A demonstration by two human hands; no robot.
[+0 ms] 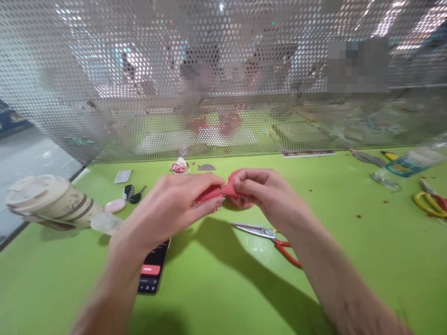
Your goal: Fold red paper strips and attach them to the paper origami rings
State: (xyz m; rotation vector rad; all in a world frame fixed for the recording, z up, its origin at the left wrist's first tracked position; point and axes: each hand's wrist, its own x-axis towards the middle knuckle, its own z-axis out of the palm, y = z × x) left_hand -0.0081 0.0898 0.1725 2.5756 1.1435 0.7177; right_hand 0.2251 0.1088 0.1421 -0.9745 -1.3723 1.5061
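A soft-looking red piece with frilled, notched edges (228, 189) is stretched between my two hands above the green table. My left hand (171, 197) is closed on its left part, thumb below and fingers above. With thumb and forefinger, my right hand (263, 186) pinches the narrow middle, and a rounder frilled part hangs behind those fingers. What exactly the piece is, I cannot make out. Below my right hand lies a pair of scissors (256, 229) with red handles, partly hidden by my forearm. A phone (153, 267) with a lit screen shows beside my left wrist.
A lidded paper cup (70, 200) lies at the left, near keys (134, 193). A small dish (179, 166) stands by the perforated metal screen (223, 93). At the right are a plastic bottle (410, 163), yellow-and-red-handled scissors (429, 202) and red scraps.
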